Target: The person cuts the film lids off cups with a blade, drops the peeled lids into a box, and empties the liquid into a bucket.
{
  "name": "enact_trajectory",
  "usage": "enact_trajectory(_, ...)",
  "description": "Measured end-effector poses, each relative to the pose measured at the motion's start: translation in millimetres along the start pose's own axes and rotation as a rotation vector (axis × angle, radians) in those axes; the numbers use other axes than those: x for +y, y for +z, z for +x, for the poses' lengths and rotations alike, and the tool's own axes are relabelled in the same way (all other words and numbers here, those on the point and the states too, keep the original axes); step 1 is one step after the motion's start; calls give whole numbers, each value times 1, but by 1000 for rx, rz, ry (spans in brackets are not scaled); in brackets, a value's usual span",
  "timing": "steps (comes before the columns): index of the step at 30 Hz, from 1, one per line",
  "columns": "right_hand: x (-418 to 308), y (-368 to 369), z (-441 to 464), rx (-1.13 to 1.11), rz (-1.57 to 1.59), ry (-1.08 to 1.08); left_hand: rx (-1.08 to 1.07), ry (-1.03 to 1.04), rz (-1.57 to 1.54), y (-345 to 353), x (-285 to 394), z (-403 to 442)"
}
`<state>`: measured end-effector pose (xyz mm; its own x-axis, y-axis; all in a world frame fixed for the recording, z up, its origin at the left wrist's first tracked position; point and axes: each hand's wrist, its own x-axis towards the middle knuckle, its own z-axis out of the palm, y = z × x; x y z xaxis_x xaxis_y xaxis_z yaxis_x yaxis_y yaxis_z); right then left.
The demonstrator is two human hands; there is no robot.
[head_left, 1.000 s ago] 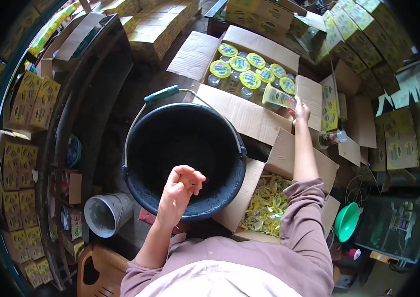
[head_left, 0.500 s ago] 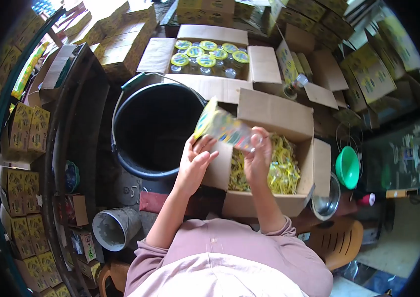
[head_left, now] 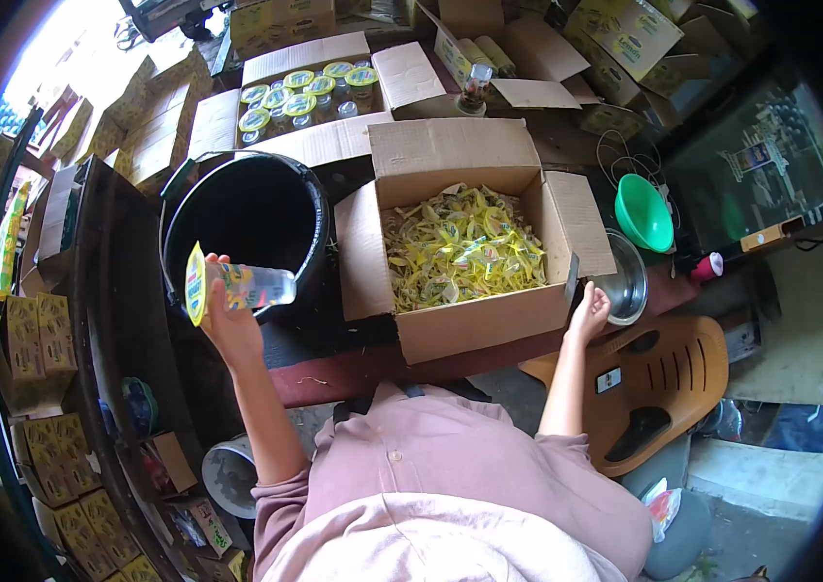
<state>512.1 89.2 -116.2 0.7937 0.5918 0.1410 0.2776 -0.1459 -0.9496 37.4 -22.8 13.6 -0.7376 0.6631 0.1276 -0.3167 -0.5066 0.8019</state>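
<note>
My left hand (head_left: pixel 230 315) is wrapped round a clear printed plastic cup (head_left: pixel 261 287) with a yellow-rimmed lid, held sideways over the near rim of the black bucket (head_left: pixel 310 254). My right hand (head_left: pixel 591 310) has its fingers curled together beside the right front corner of an open cardboard box (head_left: pixel 484 330). Whatever those fingers hold is too small to tell. A thin dark blade-like piece (head_left: pixel 572 273) stands at that corner, close to the fingertips. Yellow and clear plastic strips (head_left: pixel 465 242) fill the box.
Behind the bucket, an open carton (head_left: pixel 319 145) holds several lidded cups. To the right are a green bowl (head_left: pixel 643 213), a metal bowl (head_left: pixel 633 281) and an orange chair (head_left: pixel 688 364). A grey bucket (head_left: pixel 229 477) stands at the lower left, near shelves of yellow boxes (head_left: pixel 54 456).
The view has shifted right. The cup, earlier lifted in my right hand and then between both hands, is now in my left hand. My right hand has moved to the box's right corner.
</note>
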Motion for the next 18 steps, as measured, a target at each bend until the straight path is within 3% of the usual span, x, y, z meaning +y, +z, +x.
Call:
enact_trajectory(3,31,4,26,-109,-71,153,114,57,470,-10,-7,22)
enact_trajectory(5,57,13,42,-234,-64,180,-74,221,899,-34,-22,39)
enact_trajectory(7,59,11,51,-283,-153,189,-180,416,888,-17,-20,36)
enact_trajectory(9,48,15,38,-172,63,151,-202,439,958,-9,-15,35)
enact_trajectory(11,42,14,36,-221,101,176,-185,267,818,-12,-16,33)
enact_trajectory(15,42,7,38,-372,282,242,-188,327,819,-16,-17,34)
enact_trajectory(18,17,4,23,-297,481,296,-178,320,845,-12,-13,33)
